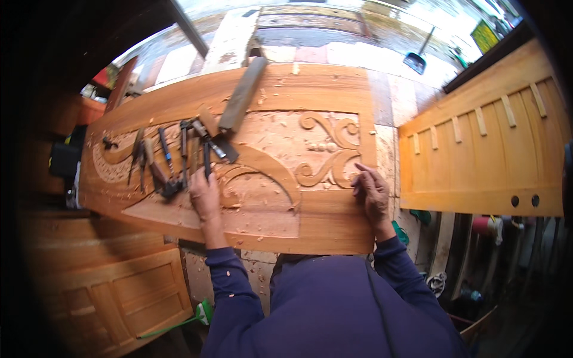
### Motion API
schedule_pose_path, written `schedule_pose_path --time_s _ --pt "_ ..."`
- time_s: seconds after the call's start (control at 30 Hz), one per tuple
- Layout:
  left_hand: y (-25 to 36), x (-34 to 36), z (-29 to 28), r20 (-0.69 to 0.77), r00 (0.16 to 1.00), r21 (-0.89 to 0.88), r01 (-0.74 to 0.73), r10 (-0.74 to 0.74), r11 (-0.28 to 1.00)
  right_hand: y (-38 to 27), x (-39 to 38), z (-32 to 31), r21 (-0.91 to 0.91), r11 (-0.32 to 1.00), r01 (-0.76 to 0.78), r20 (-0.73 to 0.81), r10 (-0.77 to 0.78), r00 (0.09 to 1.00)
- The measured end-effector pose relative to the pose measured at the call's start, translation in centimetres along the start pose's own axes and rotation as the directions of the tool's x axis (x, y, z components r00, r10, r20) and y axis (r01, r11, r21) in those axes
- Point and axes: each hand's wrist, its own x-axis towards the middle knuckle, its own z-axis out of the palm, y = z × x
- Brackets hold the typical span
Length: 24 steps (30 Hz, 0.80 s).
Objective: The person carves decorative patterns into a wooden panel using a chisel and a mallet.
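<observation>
A carved wooden door panel (334,224) lies flat before me, with raised scrolls (322,173) and wood shavings across it. My left hand (205,197) is among the hand tools on its left half, fingers closed around the lower end of a dark slim tool (207,156). Beside it lie a hammer-like tool (172,190), a chisel with a blue band (165,145) and several other carving tools. At the panel's right edge, my right hand (373,194) hovers over or rests by the scrollwork, fingers loosely bent and apart; I see nothing in it.
A long squared wood block (243,95) lies across the panel's far side. To the right stands a slatted wooden piece (477,161) with small strips on it. Another panelled door (137,298) is at lower left. A dustpan (415,62) sits on the far floor.
</observation>
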Motion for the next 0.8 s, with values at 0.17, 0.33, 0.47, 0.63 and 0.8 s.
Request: schedule_pose_path --time_s 0.17,0.33,0.47,0.63,0.8 --pt "3.7 -1.1 -2.8 0.067 0.961 -0.077 0.275 -0.270 0.958 -0.7 0.2 -0.8 0.000 1.000 -0.006 0.070 0.006 0.998" --pt "16.7 -2.8 -3.2 0.241 0.953 -0.553 0.290 -0.183 0.781 0.2 1.0 -2.4 0.000 0.997 -0.083 0.195 0.082 0.977" --pt "28.6 -4.8 1.7 0.482 0.864 -0.679 0.264 0.145 0.685 -0.1 2.6 -3.1 0.189 0.972 -0.143 0.354 0.069 0.933" --pt "38.4 -4.0 7.3 0.240 0.874 -0.847 -0.023 0.422 0.531 -2.5 6.1 -4.6 0.422 0.904 -0.070 0.120 0.020 0.993" --pt "41.2 -2.1 11.7 0.235 0.883 -0.857 -0.009 0.405 0.516 -4.2 12.4 -10.3 0.350 0.928 0.125 -0.043 -0.118 0.992"
